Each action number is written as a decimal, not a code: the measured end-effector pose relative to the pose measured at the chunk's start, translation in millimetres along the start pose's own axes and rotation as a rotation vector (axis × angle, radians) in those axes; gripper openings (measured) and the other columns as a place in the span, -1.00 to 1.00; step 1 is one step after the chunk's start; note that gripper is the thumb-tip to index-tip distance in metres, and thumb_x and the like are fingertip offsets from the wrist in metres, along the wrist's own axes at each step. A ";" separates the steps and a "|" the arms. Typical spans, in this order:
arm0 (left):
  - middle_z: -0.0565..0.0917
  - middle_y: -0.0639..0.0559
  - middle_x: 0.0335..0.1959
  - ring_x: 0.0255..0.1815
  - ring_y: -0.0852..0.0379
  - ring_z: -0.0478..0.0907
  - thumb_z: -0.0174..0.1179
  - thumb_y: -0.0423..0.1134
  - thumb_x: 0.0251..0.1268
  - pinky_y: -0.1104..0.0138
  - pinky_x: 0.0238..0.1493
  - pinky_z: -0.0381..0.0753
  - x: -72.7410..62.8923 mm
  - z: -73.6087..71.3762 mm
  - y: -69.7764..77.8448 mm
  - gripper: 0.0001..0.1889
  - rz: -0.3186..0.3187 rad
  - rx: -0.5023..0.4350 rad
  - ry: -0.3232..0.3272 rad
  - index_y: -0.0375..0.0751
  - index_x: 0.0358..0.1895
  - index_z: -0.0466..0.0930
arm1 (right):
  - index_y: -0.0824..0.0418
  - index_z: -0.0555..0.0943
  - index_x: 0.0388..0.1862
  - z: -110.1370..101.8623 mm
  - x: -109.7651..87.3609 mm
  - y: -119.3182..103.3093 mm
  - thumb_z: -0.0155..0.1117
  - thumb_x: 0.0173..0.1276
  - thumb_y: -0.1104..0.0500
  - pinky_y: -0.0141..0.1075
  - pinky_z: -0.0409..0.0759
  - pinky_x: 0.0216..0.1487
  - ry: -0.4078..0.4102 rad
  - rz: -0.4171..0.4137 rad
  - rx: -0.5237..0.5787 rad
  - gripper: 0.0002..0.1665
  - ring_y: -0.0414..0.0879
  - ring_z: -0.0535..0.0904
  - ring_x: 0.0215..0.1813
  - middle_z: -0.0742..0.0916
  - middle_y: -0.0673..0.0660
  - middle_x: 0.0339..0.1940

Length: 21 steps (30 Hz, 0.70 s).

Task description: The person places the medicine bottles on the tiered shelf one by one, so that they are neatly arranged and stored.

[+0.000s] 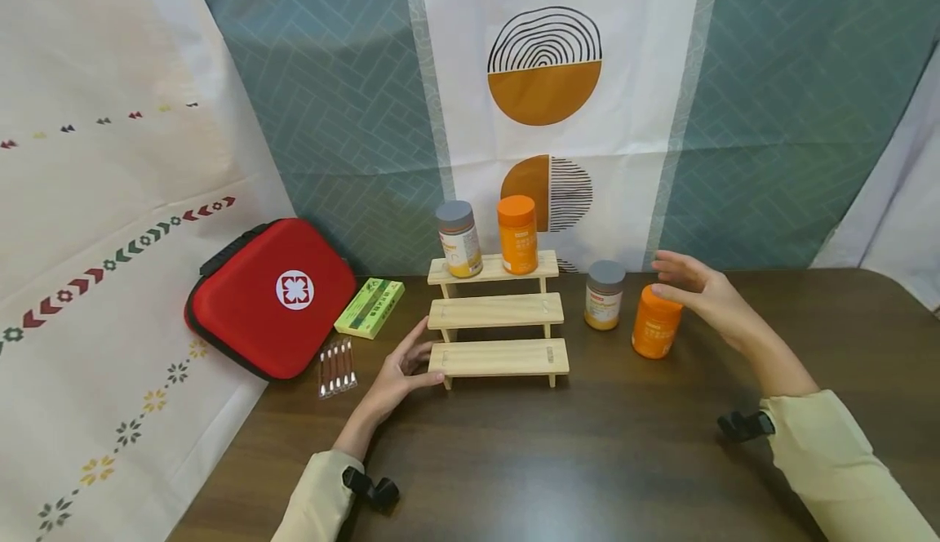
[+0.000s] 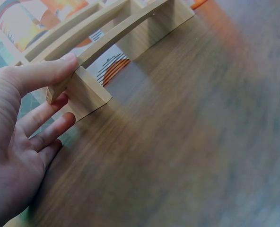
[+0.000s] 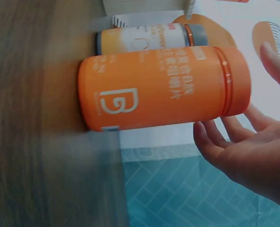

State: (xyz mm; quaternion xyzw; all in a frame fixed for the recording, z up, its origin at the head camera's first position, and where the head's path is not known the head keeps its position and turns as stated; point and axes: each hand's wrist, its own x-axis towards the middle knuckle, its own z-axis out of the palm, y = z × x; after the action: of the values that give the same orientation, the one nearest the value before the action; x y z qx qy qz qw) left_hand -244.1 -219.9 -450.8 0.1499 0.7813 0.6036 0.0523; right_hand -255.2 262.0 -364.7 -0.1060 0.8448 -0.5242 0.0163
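orange bottle (image 1: 654,331) right of wooden rack (image 1: 495,312): likely light, stiff, slick; grasp mid-body; right hand (image 1: 701,293) fingers apart beside lid (image 1: 657,300); left hand (image 1: 399,375) pinches wooden rack

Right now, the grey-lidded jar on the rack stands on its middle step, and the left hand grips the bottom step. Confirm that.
Not quite: the head view shows that grey-lidded jar on the top step, not the middle step. The left hand does grip the bottom step.
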 end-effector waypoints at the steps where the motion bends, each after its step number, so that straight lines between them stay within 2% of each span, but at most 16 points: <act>1: 0.49 -0.29 0.33 0.19 0.12 0.55 0.38 -0.40 0.12 -0.05 0.37 0.30 -0.3 0.2 -0.1 0.02 -0.001 -0.001 -0.001 0.08 0.58 -0.06 | 0.04 0.10 0.57 0.1 -0.2 2.1 0.17 0.46 -0.02 0.19 0.25 0.38 -0.010 0.000 -0.001 -0.19 -0.35 0.34 0.25 0.48 -0.15 0.34; 3: 0.49 -0.29 0.33 0.16 0.19 0.55 0.38 -0.39 0.12 -0.04 0.37 0.30 -1.0 -0.2 -0.1 0.02 -0.001 -0.003 -0.002 0.10 0.58 -0.06 | 0.05 0.12 0.56 0.4 -0.3 4.4 0.17 0.46 -0.02 0.14 0.27 0.37 -0.035 -0.002 -0.004 -0.21 -0.46 0.32 0.20 0.48 -0.15 0.35; 4: 0.48 -0.29 0.33 0.15 0.21 0.55 0.38 -0.39 0.12 -0.03 0.37 0.30 -1.4 -0.8 0.1 0.02 -0.001 -0.005 -0.002 0.11 0.58 -0.05 | 0.06 0.13 0.56 0.4 -0.3 4.6 0.17 0.46 -0.03 0.13 0.27 0.36 -0.048 -0.003 -0.011 -0.22 -0.47 0.31 0.20 0.47 -0.06 0.39; 7: 0.48 -0.29 0.33 0.16 0.20 0.55 0.38 -0.39 0.12 -0.03 0.37 0.30 -1.7 -0.8 0.2 0.02 -0.002 -0.007 -0.003 0.10 0.58 -0.06 | 0.09 0.13 0.55 -1.2 -1.9 6.5 0.15 0.46 -0.02 0.14 0.29 0.34 -0.085 -0.004 -0.030 -0.23 -0.26 0.31 0.31 0.34 0.25 0.50; 10: 0.48 -0.29 0.33 0.17 0.16 0.56 0.38 -0.39 0.12 -0.05 0.38 0.28 -1.6 -0.7 0.1 0.02 -0.005 -0.009 -0.002 0.09 0.58 -0.06 | 0.12 0.11 0.56 -3.1 -3.2 10.1 0.15 0.46 0.01 0.26 0.26 0.32 -0.123 -0.002 -0.023 -0.22 0.10 0.23 0.43 0.30 0.32 0.51; 11: 0.48 -0.29 0.33 0.18 0.14 0.55 0.38 -0.39 0.12 -0.06 0.38 0.28 -1.6 -0.6 0.1 0.02 -0.006 -0.010 -0.002 0.09 0.58 -0.06 | 0.12 0.11 0.56 -3.6 -3.3 11.5 0.15 0.46 0.02 0.27 0.26 0.31 -0.134 0.000 -0.026 -0.22 0.18 0.20 0.43 0.29 0.32 0.51; 13: 0.48 -0.28 0.34 0.20 0.10 0.55 0.38 -0.39 0.12 -0.07 0.39 0.27 -1.5 -0.4 0.1 0.02 -0.008 -0.010 -0.004 0.11 0.58 -0.05 | 0.15 0.10 0.56 -4.6 -2.9 14.1 0.16 0.45 0.04 0.28 0.27 0.31 -0.156 0.004 -0.032 -0.21 0.20 0.21 0.42 0.28 0.33 0.51; 15: 0.48 -0.28 0.34 0.21 0.06 0.54 0.38 -0.39 0.12 -0.07 0.40 0.27 -1.5 -0.3 0.1 0.02 -0.008 -0.010 -0.005 0.13 0.58 -0.05 | 0.19 0.10 0.55 -5.0 -2.0 16.0 0.17 0.45 0.06 0.29 0.27 0.32 -0.172 0.006 -0.039 -0.20 0.09 0.28 0.37 0.28 0.35 0.51; 19: 0.49 -0.28 0.33 0.22 0.05 0.54 0.38 -0.40 0.12 -0.07 0.39 0.27 -1.5 -0.1 0.3 0.02 -0.003 -0.006 -0.002 0.12 0.58 -0.04 | 0.24 0.15 0.52 -5.2 -0.2 17.8 0.22 0.41 0.08 0.30 0.26 0.33 -0.187 0.002 -0.047 -0.20 -0.36 0.38 0.16 0.29 0.38 0.50; 21: 0.49 -0.28 0.33 0.21 0.07 0.54 0.38 -0.39 0.11 -0.07 0.39 0.27 -1.5 0.0 0.5 0.02 0.000 -0.005 -0.001 0.12 0.58 -0.04 | 0.26 0.16 0.51 -5.1 0.1 18.0 0.24 0.39 0.09 0.30 0.27 0.32 -0.192 0.000 -0.048 -0.19 -0.52 0.38 0.05 0.32 0.40 0.47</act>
State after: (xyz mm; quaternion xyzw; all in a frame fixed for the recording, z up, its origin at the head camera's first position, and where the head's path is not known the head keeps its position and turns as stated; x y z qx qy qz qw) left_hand -242.5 -220.2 -450.5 0.1502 0.7797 0.6056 0.0529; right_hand -258.9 274.2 -378.3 -0.1559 0.8519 -0.4910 0.0945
